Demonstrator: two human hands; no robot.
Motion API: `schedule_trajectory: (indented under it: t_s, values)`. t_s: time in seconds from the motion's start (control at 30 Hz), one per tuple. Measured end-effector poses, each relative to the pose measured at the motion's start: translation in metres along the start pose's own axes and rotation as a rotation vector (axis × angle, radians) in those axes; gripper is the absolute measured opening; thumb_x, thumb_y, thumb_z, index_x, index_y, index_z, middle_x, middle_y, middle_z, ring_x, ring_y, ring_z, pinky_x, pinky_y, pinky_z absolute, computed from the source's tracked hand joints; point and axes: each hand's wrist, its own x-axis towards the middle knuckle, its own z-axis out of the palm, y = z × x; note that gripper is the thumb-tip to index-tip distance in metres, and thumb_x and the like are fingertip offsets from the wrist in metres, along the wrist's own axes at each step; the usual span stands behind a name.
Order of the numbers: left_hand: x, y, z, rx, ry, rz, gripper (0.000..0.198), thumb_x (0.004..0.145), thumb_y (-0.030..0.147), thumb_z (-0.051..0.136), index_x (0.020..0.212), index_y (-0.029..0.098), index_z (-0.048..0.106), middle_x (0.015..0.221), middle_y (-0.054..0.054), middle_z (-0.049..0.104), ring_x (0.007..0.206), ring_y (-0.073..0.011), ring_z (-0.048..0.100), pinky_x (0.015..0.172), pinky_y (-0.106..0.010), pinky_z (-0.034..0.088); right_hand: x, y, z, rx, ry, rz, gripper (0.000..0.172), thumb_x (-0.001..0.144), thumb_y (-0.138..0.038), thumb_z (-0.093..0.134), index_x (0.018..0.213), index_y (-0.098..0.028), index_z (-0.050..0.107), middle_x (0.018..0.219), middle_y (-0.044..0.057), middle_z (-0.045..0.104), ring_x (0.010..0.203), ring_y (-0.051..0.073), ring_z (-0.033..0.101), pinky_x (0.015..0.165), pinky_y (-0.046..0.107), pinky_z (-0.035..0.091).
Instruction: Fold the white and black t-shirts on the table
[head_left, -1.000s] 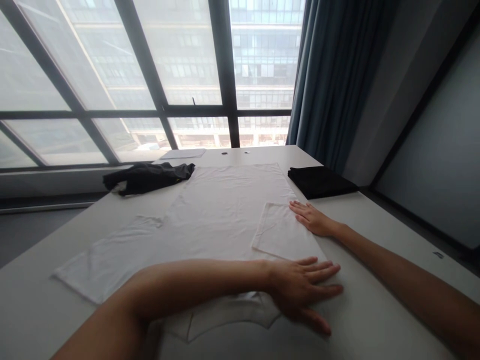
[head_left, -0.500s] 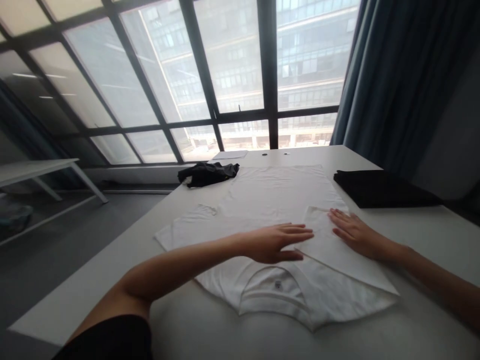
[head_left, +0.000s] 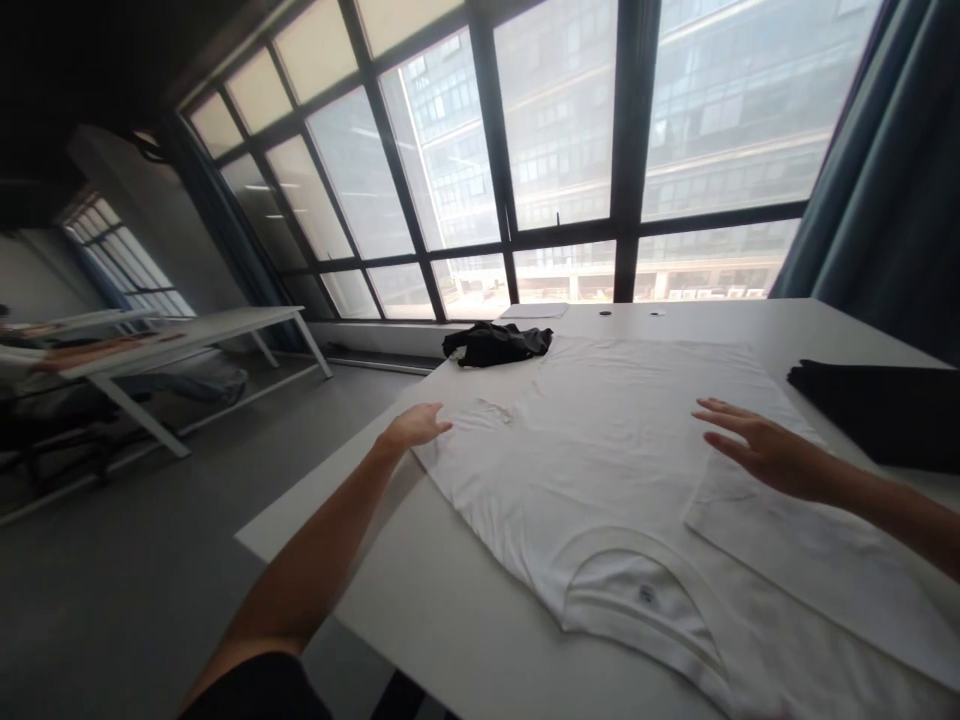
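A white T-shirt (head_left: 600, 460) lies spread on the white table, its neckline toward me and its right sleeve folded inward over the body. At the edge of the left sleeve is my left hand (head_left: 417, 425), fingers apart and nothing held; whether it touches the cloth I cannot tell. My right hand (head_left: 765, 450) is over the shirt's right side near the folded sleeve, fingers spread and holding nothing.
A crumpled black cloth (head_left: 499, 343) lies past the left sleeve, and folded black fabric (head_left: 885, 410) at the right. White paper (head_left: 536, 311) is at the far edge. At the left, a person's arm (head_left: 90, 352) rests on another table (head_left: 202, 328).
The view has turned left. My left hand has moved from above the neckline to the left sleeve. My right hand has shifted slightly off the folded sleeve's far end.
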Motion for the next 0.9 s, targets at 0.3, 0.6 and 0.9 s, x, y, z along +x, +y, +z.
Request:
schedule_trajectory:
  t_s: [0.3, 0.6, 0.9]
  values:
    - [0.009, -0.048, 0.002, -0.174, -0.211, -0.174, 0.043, 0.049, 0.053, 0.084, 0.063, 0.019, 0.063, 0.06, -0.003, 0.063, 0.067, -0.0233, 0.062, 0.062, -0.028, 0.047, 0.083, -0.076, 0.037, 0.041, -0.044, -0.239, 0.044, 0.096, -0.046, 0.05, 0.128, -0.021, 0.067, 0.151, 0.012, 0.05, 0.143, 0.033, 0.04, 0.117, 0.055, 0.035]
    - [-0.009, -0.045, -0.014, -0.526, -0.234, -0.116, 0.038, 0.064, 0.05, 0.073, 0.081, 0.017, 0.063, 0.079, -0.004, 0.064, 0.075, -0.018, 0.06, 0.061, -0.024, 0.049, 0.122, -0.16, 0.072, 0.472, -0.13, -0.047, 0.031, 0.091, -0.029, 0.055, 0.116, -0.018, 0.072, 0.121, 0.013, 0.072, 0.113, 0.031, 0.066, 0.103, 0.048, 0.05]
    - [-0.041, 0.035, -0.021, -1.093, -0.04, 0.417, 0.043, 0.082, 0.056, 0.071, 0.089, 0.015, 0.059, 0.075, 0.002, 0.057, 0.066, -0.0109, 0.057, 0.059, -0.021, 0.051, 0.156, -0.22, 0.098, 1.241, -0.343, 0.521, 0.034, 0.098, -0.045, 0.052, 0.112, -0.016, 0.061, 0.128, 0.018, 0.063, 0.092, 0.022, 0.071, 0.083, 0.039, 0.059]
